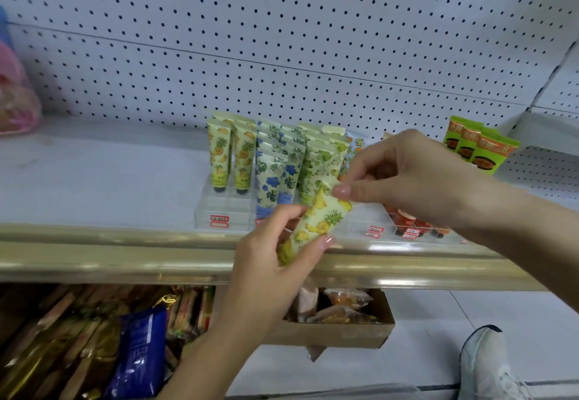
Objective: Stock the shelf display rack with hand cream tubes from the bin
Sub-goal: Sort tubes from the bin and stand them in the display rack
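One head-worn wide-angle view looks forward and down, close onto the shelf [94,164] front edge.

Display rack [219,208] sits on shelf [94,174], tubes [244,155] standing in it; box [344,334] lies below shelf; held tube [316,224] before rack.

text: none legible | red price labels [219,221] on clear rack [205,211]: blurred | tube print: unreadable

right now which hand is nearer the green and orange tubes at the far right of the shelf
Right. The right hand is just left of the green and orange tubes; the left hand is lower and farther left.
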`<control>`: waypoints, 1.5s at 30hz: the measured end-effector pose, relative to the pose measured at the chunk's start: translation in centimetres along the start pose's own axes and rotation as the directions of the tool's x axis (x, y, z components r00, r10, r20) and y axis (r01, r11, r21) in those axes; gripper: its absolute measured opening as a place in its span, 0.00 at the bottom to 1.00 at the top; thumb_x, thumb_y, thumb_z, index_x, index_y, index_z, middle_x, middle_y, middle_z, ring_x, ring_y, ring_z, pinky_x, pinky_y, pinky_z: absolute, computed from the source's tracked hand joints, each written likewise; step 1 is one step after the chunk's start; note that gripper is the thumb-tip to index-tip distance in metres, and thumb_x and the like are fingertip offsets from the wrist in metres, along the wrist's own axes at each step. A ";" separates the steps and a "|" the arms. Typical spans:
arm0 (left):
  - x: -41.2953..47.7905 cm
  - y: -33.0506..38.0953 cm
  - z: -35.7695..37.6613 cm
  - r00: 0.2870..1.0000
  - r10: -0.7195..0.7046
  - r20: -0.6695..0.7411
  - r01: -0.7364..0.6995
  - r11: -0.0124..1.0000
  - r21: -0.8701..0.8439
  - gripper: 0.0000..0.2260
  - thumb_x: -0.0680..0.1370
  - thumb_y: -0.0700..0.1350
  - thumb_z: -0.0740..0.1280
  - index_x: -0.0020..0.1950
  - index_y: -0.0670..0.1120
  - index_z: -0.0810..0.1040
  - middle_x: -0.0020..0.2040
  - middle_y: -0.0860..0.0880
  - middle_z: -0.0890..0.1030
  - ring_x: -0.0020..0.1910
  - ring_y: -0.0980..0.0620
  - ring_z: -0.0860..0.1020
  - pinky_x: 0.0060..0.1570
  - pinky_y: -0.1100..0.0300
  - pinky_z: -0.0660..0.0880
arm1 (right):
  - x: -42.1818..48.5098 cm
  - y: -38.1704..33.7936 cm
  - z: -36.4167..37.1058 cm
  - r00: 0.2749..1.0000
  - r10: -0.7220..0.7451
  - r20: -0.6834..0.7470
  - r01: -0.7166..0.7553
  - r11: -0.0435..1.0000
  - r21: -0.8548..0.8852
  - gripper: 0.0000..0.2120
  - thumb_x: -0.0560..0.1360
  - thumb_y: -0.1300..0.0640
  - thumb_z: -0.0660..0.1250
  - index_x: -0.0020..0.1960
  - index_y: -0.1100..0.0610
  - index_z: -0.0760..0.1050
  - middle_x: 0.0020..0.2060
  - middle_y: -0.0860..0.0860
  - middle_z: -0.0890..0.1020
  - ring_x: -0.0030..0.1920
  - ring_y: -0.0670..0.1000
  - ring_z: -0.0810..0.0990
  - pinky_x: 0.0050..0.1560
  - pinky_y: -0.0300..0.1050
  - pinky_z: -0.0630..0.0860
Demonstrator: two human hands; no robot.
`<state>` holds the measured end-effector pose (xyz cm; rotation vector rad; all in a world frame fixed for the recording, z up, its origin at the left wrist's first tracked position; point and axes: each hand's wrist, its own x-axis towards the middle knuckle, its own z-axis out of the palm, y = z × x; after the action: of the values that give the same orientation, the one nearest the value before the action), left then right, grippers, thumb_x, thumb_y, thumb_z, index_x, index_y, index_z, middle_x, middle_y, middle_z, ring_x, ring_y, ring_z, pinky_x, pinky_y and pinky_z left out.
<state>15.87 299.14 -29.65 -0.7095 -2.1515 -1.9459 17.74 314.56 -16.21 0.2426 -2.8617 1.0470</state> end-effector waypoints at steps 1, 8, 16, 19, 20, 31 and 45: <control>-0.1 -0.2 -0.8 0.998 0.057 -0.036 -0.055 0.997 0.049 0.14 0.71 0.63 0.69 0.53 0.60 0.75 0.46 0.59 0.81 0.44 0.57 0.80 0.41 0.58 0.78 | 0.5 -0.7 0.2 0.999 -0.042 0.016 0.042 0.999 0.001 0.09 0.69 0.56 0.74 0.35 0.61 0.81 0.18 0.45 0.69 0.20 0.43 0.64 0.22 0.29 0.59; -0.3 -3.8 -7.6 0.950 0.280 -0.138 -0.149 0.796 0.587 0.21 0.79 0.65 0.54 0.59 0.53 0.76 0.54 0.60 0.76 0.52 0.60 0.73 0.50 0.60 0.70 | 4.7 -5.3 1.5 0.960 -0.278 -0.013 0.273 0.950 -0.152 0.08 0.68 0.51 0.74 0.35 0.55 0.82 0.20 0.44 0.71 0.23 0.43 0.66 0.25 0.30 0.61; -0.3 -6.1 -10.9 0.991 0.131 -0.017 -0.069 0.624 0.778 0.28 0.81 0.64 0.46 0.73 0.50 0.67 0.70 0.52 0.72 0.70 0.57 0.65 0.72 0.56 0.51 | 10.6 -7.7 2.9 0.943 -0.316 -0.101 0.253 0.883 -0.396 0.09 0.72 0.53 0.71 0.34 0.54 0.79 0.17 0.45 0.69 0.22 0.39 0.68 0.24 0.29 0.63; -0.2 -6.4 -10.8 0.996 0.090 0.023 -0.071 0.572 0.817 0.29 0.82 0.64 0.44 0.73 0.49 0.69 0.69 0.52 0.74 0.69 0.56 0.67 0.72 0.52 0.54 | 12.1 -7.5 4.1 0.948 -0.301 -0.103 0.224 0.861 -0.456 0.08 0.73 0.54 0.70 0.37 0.57 0.80 0.22 0.45 0.68 0.24 0.42 0.68 0.26 0.27 0.64; -0.2 -6.4 -10.8 0.996 0.083 0.030 -0.072 0.561 0.825 0.30 0.82 0.64 0.44 0.73 0.49 0.69 0.69 0.53 0.74 0.69 0.56 0.68 0.72 0.51 0.54 | 12.4 -7.3 4.5 0.951 -0.293 -0.103 0.214 0.858 -0.467 0.08 0.73 0.54 0.70 0.37 0.57 0.80 0.23 0.44 0.68 0.25 0.43 0.67 0.27 0.26 0.64; -0.1 -6.6 -10.9 0.994 0.103 0.029 -0.082 0.555 0.828 0.30 0.82 0.63 0.44 0.71 0.48 0.71 0.62 0.54 0.80 0.65 0.54 0.74 0.69 0.51 0.57 | 14.0 -6.7 7.4 0.973 -0.228 -0.025 0.182 0.835 -0.519 0.07 0.73 0.53 0.70 0.39 0.56 0.79 0.25 0.44 0.69 0.28 0.42 0.67 0.28 0.32 0.61; -0.3 -6.7 -11.1 0.994 0.096 0.055 -0.102 0.585 0.805 0.26 0.82 0.62 0.44 0.73 0.53 0.68 0.64 0.56 0.78 0.64 0.56 0.74 0.69 0.51 0.57 | 14.4 -6.9 7.9 0.986 -0.167 0.000 0.141 0.834 -0.534 0.08 0.72 0.53 0.72 0.41 0.58 0.82 0.26 0.45 0.72 0.28 0.42 0.69 0.27 0.34 0.62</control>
<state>10.99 288.01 -34.22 -0.6049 -2.5585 -0.6903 4.58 302.51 -15.93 0.3860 -2.8850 0.1963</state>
